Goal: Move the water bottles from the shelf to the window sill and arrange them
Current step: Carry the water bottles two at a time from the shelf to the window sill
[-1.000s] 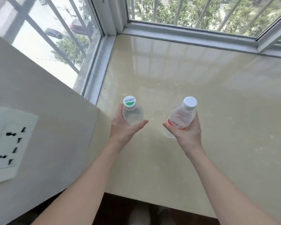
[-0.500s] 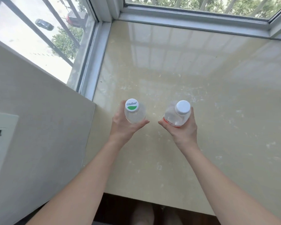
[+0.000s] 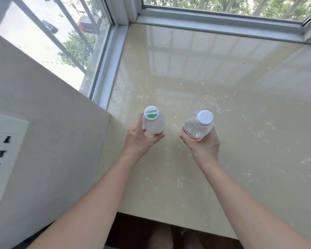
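I hold two clear water bottles upright over the beige window sill (image 3: 223,97). My left hand (image 3: 140,141) grips the bottle with the green-and-white "Cestbon" cap (image 3: 152,121). My right hand (image 3: 205,146) grips the bottle with the plain white cap and red label (image 3: 198,126). The two bottles stand side by side, a short gap between them, near the sill's left end. Their bases are hidden by my hands, so I cannot tell whether they touch the sill.
A grey wall panel (image 3: 52,141) with a white power socket (image 3: 2,155) stands at the left. Window frames (image 3: 214,20) with bars border the sill at the back and left. The sill's front edge (image 3: 169,221) runs near my feet.
Both hands with their bottles have stayed close together over the sill; the right bottle has come from tilted to nearly upright. My view has shifted slightly down and forward.
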Tool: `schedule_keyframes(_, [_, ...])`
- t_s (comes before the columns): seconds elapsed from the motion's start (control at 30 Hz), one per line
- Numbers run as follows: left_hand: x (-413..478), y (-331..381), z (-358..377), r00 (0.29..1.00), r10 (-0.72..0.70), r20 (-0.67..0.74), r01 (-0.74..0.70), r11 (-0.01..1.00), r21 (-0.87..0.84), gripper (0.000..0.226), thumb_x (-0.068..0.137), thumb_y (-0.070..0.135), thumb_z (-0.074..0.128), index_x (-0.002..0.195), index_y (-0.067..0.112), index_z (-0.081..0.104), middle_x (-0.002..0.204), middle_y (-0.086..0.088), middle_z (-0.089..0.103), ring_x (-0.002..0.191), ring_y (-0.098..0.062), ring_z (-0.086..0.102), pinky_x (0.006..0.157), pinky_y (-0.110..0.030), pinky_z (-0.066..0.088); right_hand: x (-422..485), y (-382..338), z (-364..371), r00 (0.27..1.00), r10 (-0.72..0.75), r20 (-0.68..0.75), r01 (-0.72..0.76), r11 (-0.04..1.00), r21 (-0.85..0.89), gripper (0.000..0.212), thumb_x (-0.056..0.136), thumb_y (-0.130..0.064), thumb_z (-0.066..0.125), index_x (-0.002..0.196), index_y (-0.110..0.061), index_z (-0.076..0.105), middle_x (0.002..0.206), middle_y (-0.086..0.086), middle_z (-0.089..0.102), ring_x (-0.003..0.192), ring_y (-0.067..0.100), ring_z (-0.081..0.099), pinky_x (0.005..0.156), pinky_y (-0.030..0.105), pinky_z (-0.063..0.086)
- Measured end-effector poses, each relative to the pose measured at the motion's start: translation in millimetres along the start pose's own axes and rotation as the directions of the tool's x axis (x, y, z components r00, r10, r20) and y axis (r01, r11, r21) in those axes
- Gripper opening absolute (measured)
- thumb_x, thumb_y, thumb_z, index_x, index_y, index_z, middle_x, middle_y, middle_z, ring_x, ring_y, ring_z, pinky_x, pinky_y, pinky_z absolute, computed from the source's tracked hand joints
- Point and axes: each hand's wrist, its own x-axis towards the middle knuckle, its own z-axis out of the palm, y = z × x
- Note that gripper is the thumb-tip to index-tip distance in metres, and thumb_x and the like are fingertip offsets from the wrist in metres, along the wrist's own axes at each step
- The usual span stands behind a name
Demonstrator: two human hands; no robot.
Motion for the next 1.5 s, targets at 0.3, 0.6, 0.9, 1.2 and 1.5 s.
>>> schedule_keyframes(0.3, [-23, -5, -27, 0.980, -0.158, 0.119, 0.123, 0.959, 0.257, 0.097, 0.075, 0.028, 0.082, 0.151, 0.030, 0.022, 0.151, 0.012, 0.036, 0.135, -0.014, 0.040, 0.098, -0.027, 0.036, -10, 2, -36, 0.978, 0.066, 0.197, -0.024, 0.978, -0.207, 0.088, 0.068, -0.017, 0.082, 0.143, -0.031, 0.038, 0.136, -0.008, 0.046, 0.126, 0.012, 0.047, 0.088, 0.026, 0.040])
schedule_keyframes(0.6, [-64, 92, -94, 0.998, 0.064, 0.003, -0.047, 0.698, 0.715, 0.073, 0.087, 0.037, 0.060, 0.151, 0.024, 0.027, 0.144, 0.003, 0.045, 0.126, -0.023, 0.045, 0.094, -0.040, 0.042, -25, -87, -133, 0.904, -0.244, 0.350, 0.423, 0.615, -0.665, 0.064, 0.081, -0.023, 0.067, 0.142, -0.018, 0.048, 0.132, 0.005, 0.054, 0.112, 0.030, 0.053, 0.094, 0.039, 0.045])
schedule_keyframes(0.9, [-104, 232, -131, 0.867, 0.497, -0.035, -0.293, 0.564, 0.772, 0.060, 0.082, 0.042, 0.061, 0.137, 0.020, 0.050, 0.129, 0.004, 0.059, 0.118, -0.022, 0.053, 0.097, -0.039, 0.043, -52, -220, -188, 0.659, -0.709, 0.251, 0.639, 0.353, -0.683, 0.048, 0.070, -0.028, 0.080, 0.114, -0.012, 0.068, 0.109, 0.011, 0.067, 0.095, 0.034, 0.064, 0.088, 0.045, 0.054])
schedule_keyframes(1.2, [-141, 302, -138, 0.801, 0.598, -0.045, -0.341, 0.516, 0.786, 0.061, 0.087, 0.054, 0.038, 0.139, 0.023, 0.049, 0.132, 0.007, 0.058, 0.124, -0.020, 0.051, 0.107, -0.040, 0.037, -93, -275, -216, 0.610, -0.760, 0.226, 0.693, 0.373, -0.616, 0.052, 0.081, -0.039, 0.068, 0.127, -0.014, 0.063, 0.122, 0.011, 0.064, 0.113, 0.033, 0.059, 0.101, 0.047, 0.050])
schedule_keyframes(1.5, [-145, 342, -87, 0.717, 0.690, 0.098, -0.516, 0.430, 0.741, 0.061, 0.088, 0.055, 0.041, 0.140, 0.025, 0.047, 0.135, 0.008, 0.056, 0.126, -0.018, 0.048, 0.107, -0.042, 0.037, -109, -254, -282, 0.674, -0.738, 0.028, 0.534, 0.461, -0.708, 0.052, 0.081, -0.044, 0.053, 0.124, -0.018, 0.065, 0.121, 0.006, 0.066, 0.115, 0.030, 0.058, 0.101, 0.044, 0.048])
